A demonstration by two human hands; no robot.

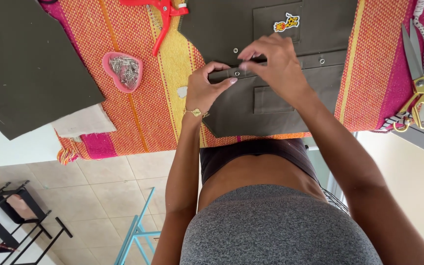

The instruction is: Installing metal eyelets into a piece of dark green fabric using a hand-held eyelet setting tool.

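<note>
A dark olive garment with pockets, metal eyelets and a small giraffe patch lies flat on an orange, pink and yellow striped cloth. Across its middle runs a narrow olive fabric strip. My left hand, with a gold bracelet at the wrist, pinches the strip's left end between thumb and fingers. My right hand pinches the same strip a little further right, fingertips pressed down on it. The strip's right part is hidden under my right hand.
Red hand-press pliers lie at the top edge. A pink heart-shaped dish of pins sits to the left, beside a large loose olive fabric piece. Gold-handled scissors lie at far right. Below are tiled floor, a teal frame and a black rack.
</note>
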